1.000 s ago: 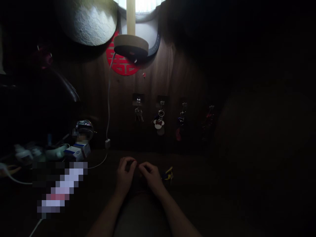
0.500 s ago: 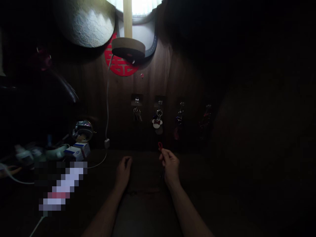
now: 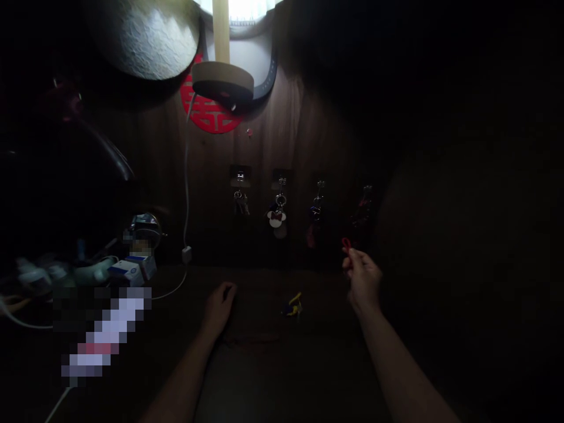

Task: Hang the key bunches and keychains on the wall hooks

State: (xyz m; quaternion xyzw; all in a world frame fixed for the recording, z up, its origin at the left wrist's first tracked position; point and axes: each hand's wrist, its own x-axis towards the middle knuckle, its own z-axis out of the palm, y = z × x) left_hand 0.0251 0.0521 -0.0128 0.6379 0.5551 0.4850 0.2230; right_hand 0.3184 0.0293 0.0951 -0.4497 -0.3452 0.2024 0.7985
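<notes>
The scene is very dark. My right hand is raised at the right and pinches a small red ring between its fingertips, just below the rightmost set of keys hanging on the wooden wall. My left hand rests on the dark surface with its fingers curled; nothing shows in it. A small yellow and blue key bunch lies on the surface between my hands.
Three more key sets hang on wall hooks, one with a mouse-shaped charm. A lamp base and a red paper cutout sit above. Small boxes, a white cable and clutter lie at the left.
My hands were together at the centre. My right hand lifted away with the red ring and moved right toward the rightmost hook. My left hand stayed on the surface.
</notes>
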